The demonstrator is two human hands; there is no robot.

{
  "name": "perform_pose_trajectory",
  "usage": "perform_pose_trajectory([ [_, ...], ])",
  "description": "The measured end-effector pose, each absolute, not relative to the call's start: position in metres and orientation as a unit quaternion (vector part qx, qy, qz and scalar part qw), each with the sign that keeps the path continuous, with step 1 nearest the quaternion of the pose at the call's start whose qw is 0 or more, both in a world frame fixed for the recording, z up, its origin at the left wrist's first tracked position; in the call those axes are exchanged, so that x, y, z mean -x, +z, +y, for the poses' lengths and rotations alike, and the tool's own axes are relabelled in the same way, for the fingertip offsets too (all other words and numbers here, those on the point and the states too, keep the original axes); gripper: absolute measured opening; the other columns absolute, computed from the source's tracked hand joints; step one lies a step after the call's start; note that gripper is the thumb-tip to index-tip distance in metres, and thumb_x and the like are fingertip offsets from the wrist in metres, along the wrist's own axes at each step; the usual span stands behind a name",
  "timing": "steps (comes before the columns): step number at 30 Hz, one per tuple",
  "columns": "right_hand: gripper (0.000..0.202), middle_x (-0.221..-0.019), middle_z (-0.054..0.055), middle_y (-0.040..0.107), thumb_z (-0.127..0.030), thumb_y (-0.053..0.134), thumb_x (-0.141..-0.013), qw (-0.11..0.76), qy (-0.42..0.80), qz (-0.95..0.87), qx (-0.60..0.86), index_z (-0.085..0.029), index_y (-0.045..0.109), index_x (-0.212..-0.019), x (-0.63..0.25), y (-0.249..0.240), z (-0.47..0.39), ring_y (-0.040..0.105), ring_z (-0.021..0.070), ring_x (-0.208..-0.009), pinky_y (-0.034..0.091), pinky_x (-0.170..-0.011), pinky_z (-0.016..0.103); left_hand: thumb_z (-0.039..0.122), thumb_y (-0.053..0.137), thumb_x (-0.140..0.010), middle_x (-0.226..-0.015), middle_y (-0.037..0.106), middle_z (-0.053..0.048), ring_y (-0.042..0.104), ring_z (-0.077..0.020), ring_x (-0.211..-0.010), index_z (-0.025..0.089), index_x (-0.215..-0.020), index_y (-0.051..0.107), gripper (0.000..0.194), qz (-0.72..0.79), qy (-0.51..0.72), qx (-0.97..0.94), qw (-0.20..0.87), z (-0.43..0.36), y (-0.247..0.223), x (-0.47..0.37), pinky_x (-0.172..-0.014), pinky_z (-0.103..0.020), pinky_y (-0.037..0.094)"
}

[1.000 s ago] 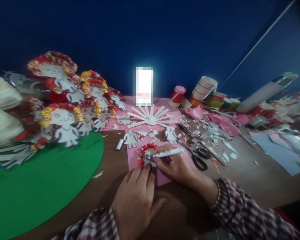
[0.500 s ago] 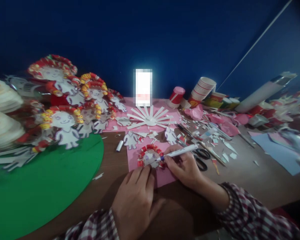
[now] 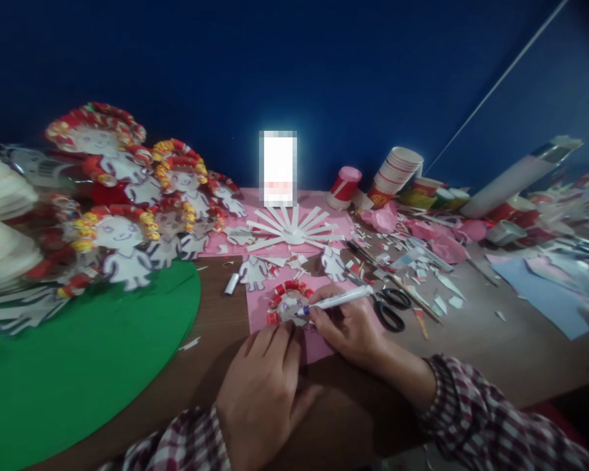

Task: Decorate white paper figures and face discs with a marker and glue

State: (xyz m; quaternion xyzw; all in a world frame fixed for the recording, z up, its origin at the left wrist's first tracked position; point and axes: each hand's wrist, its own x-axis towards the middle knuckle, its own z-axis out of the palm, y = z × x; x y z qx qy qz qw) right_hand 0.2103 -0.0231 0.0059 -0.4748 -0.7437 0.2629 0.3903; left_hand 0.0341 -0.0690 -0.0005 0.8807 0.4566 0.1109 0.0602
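A white marker with a dark tip is pinched in my right hand. Its tip touches the paper face, which has a ring of red curls round its top and lies on a pink sheet. Fingertips of my left hand rest on the near edge of the face, the fingers together and the thumb apart; the hand lies flat and grips nothing. The white marker cap stands left of the pink sheet. Paper dress cut-outs lie just beyond.
Black-handled scissors lie right of my right hand, among paper scraps. Finished paper dolls crowd the left, by a green round board. Stacked paper cups, a white paper fan and blue paper are farther off.
My right hand and the marker have moved left, bringing the tip from the right part of the face toward its middle. The view has shifted slightly.
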Motion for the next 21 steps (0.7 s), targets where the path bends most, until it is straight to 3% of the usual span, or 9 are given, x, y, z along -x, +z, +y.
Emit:
perform_pose_trajectory([
  [10,0.007,-0.079,0.003,0.062,-0.018,0.054,-0.081,0.381,0.236,-0.771,0.452,-0.021,0.056,-0.087,-0.2122,0.0054,-0.0192,0.058,0.0148,-0.065,0.047,-0.060,0.026,0.048,0.053,-0.083,-0.121,0.058,-0.017,0.051,-0.0326,-0.108,0.009,-0.119,0.057,0.053,0.456,0.111,-0.881,0.060,-0.0688,0.0007,-0.0335,-0.089,-0.048,0.046],
  [15,0.007,-0.071,0.000,0.058,-0.019,0.054,-0.083,0.413,0.227,-0.738,0.483,-0.021,0.053,-0.090,-0.2152,0.0053,-0.0203,0.052,0.0128,-0.057,0.044,-0.055,0.025,0.048,0.051,-0.085,-0.122,0.057,-0.017,0.051,-0.0326,-0.109,0.011,-0.112,0.061,0.047,0.456,0.109,-0.881,0.064,-0.0694,0.0003,-0.0332,-0.089,-0.048,0.046],
  [21,0.007,-0.085,0.003,0.062,-0.017,0.054,-0.082,0.418,0.192,-0.760,0.459,-0.021,0.056,-0.088,-0.2157,0.0054,-0.0166,0.059,0.0164,-0.076,0.046,-0.072,0.031,0.049,0.051,-0.084,-0.121,0.058,-0.015,0.052,-0.0316,-0.108,0.012,-0.107,0.063,0.045,0.459,0.106,-0.879,0.071,-0.0698,0.0016,-0.0330,-0.089,-0.047,0.046],
])
